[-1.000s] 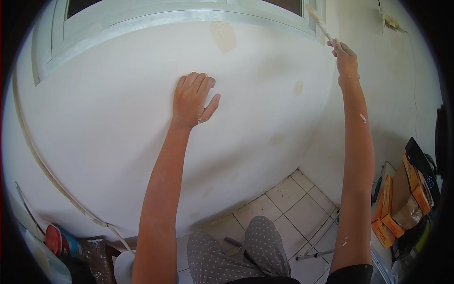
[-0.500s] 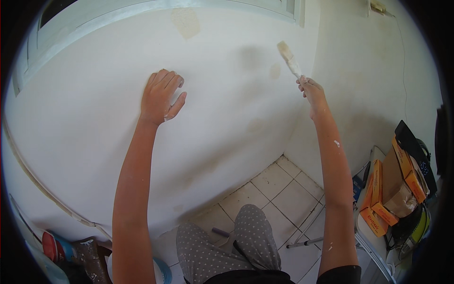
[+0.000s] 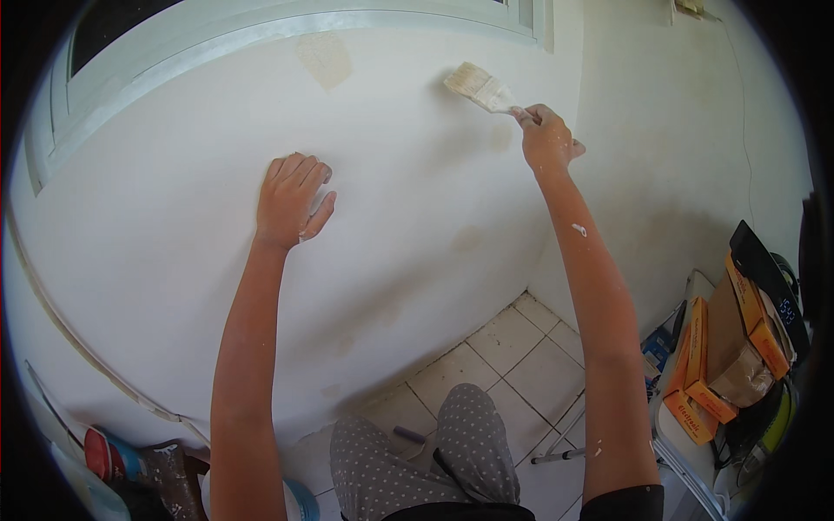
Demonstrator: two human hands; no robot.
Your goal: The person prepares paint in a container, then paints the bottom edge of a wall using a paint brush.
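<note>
My right hand [image 3: 546, 137] grips the handle of a paintbrush [image 3: 478, 85] with pale, paint-coated bristles. The bristles point up and left, close to the white wall [image 3: 391, 174]; whether they touch it I cannot tell. A shadow falls beside the brush. To the left, my left hand [image 3: 294, 201] rests at the wall with bent fingers, its thumb apart, and nothing visible in it. White specks of paint mark my hands and right forearm. Bare beige patches [image 3: 325, 61] show on the wall under the window frame [image 3: 217, 35].
Orange-and-brown boxes [image 3: 708, 365] and a dark panel [image 3: 769, 278] are piled on a chair at right. A cable [image 3: 78, 343] runs along the wall at left. Below it are a red-and-blue container [image 3: 109, 456] and a paint-spattered brown object [image 3: 169, 469]. The floor is tiled [image 3: 504, 339].
My right hand has moved left with the paintbrush, turning it so its broad side shows and the bristles point further left. My left hand stays at the wall; the view has shifted slightly.
</note>
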